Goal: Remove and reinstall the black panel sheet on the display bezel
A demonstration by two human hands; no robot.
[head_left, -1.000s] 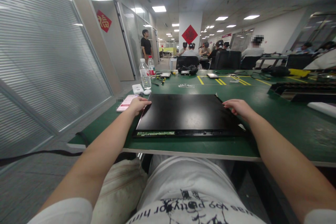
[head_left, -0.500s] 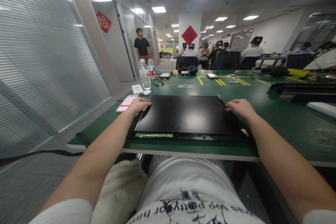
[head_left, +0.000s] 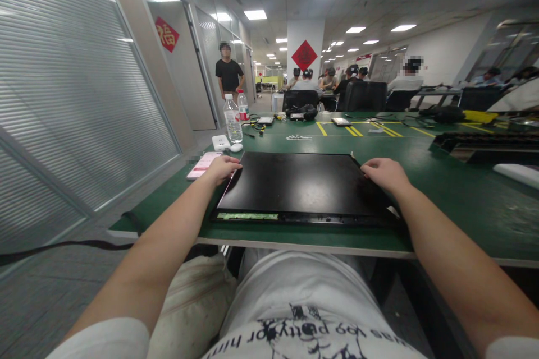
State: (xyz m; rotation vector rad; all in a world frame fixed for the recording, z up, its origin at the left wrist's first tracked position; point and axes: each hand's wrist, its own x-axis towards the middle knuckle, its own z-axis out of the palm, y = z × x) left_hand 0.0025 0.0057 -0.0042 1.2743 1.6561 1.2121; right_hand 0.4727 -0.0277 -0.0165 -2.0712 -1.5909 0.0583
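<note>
A flat black panel [head_left: 303, 185] lies on the green table [head_left: 455, 202] in front of me, with a green circuit strip [head_left: 247, 216] along its near edge. My left hand [head_left: 221, 169] grips the panel's far left corner, fingers curled over the edge. At the far right corner my right hand [head_left: 385, 174] is closed on the panel's edge in the same way. Both forearms stretch out over the table's front edge.
A pink phone [head_left: 204, 164] lies just left of my left hand. Behind it stand two water bottles [head_left: 233, 119], a white box [head_left: 220, 142] and a white mouse [head_left: 236, 147]. A black tray [head_left: 484, 146] sits at the right. A person [head_left: 228, 76] stands in the aisle; others sit at far tables.
The panel and my right hand have shifted slightly toward me and to the left. The standing person in the aisle has turned and stepped closer.
</note>
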